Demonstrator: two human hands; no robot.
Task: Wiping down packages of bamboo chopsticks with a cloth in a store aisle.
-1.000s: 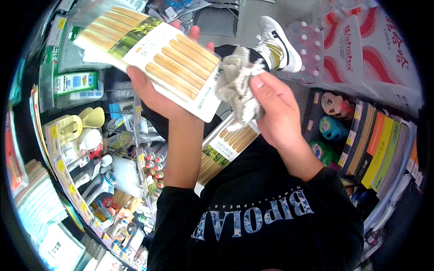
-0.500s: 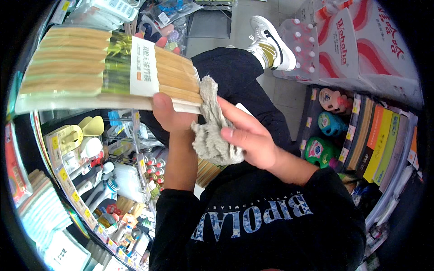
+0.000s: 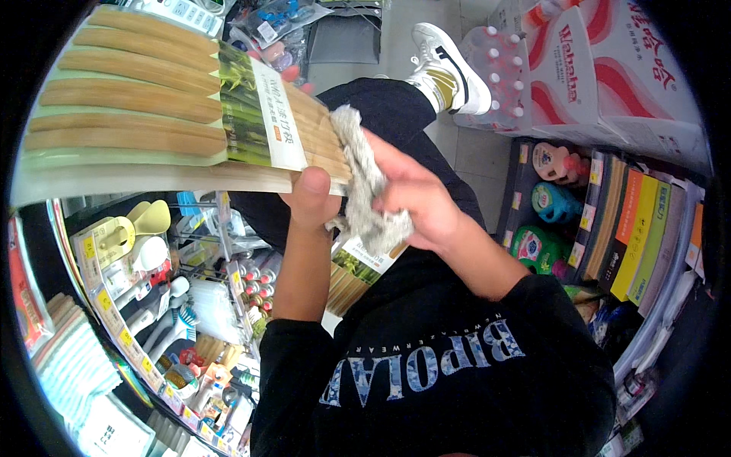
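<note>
A flat, clear-wrapped pack of bamboo chopsticks (image 3: 137, 99) with a green and white label band is raised at the upper left. My left hand (image 3: 312, 199) grips its near right corner, thumb on the edge and fingertips showing at the far side. Bunched in my right hand (image 3: 422, 199) is a grey, worn cloth (image 3: 365, 194), pressed against the right end of the pack. The fingers of that hand curl over the cloth and partly hide it. Below my hands, a second chopstick pack (image 3: 354, 278) lies against my lap, largely covered by my arm and the cloth.
Shelves with price tags (image 3: 126, 324) curve along the left, holding brushes, ladles and small goods. On the right are stacked red and white cartons (image 3: 609, 68), bottles in shrink wrap (image 3: 495, 76) and a low shelf with detergent bottles (image 3: 537, 247). My outstretched leg lies ahead.
The chopstick pack has tipped and its label has shifted right. My right hand and the cloth have moved slightly up along its end. More of the lower pack now shows.
</note>
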